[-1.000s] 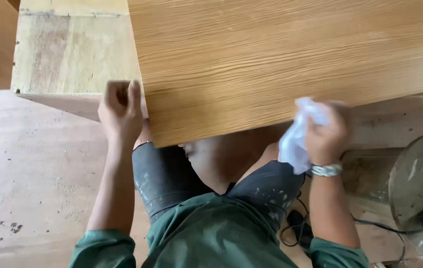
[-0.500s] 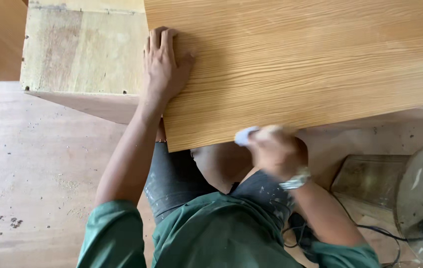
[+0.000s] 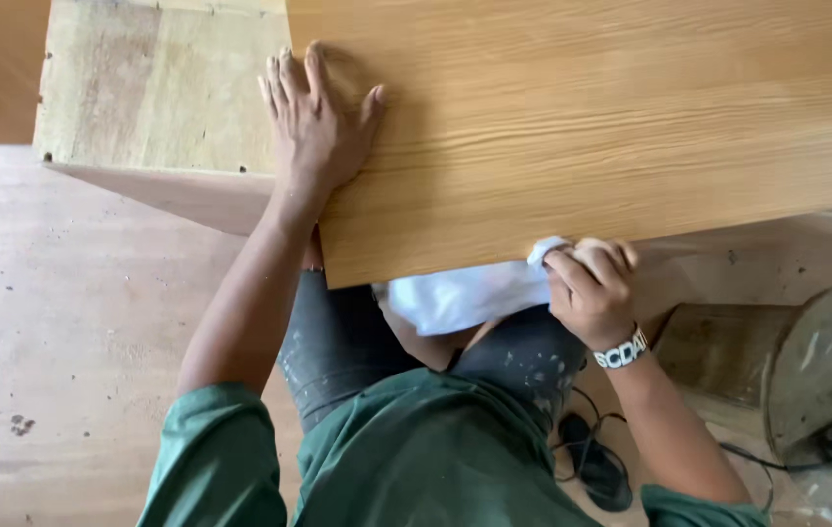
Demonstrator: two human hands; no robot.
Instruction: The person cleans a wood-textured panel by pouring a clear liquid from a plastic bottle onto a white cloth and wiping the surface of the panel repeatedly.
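Note:
A large wood-grain panel [image 3: 611, 127] fills the upper right of the head view. My left hand [image 3: 313, 122] lies flat, fingers spread, on the panel's left edge. My right hand [image 3: 589, 288] pinches a white cloth [image 3: 460, 296] against the panel's near edge; the cloth trails to the left under the edge. My right wrist carries a white band. My knees in dark, paint-flecked shorts sit below the panel.
A pale plywood box [image 3: 157, 93] stands under the panel at the upper left. A wooden floor sheet [image 3: 74, 351] lies to the left. A round wooden piece [image 3: 821, 366] and a black cable [image 3: 596, 468] lie at the lower right.
My left hand slid up from the panel's lower left corner to lie flat on its left edge. My right hand moved left along the near edge, and the cloth now trails out flat.

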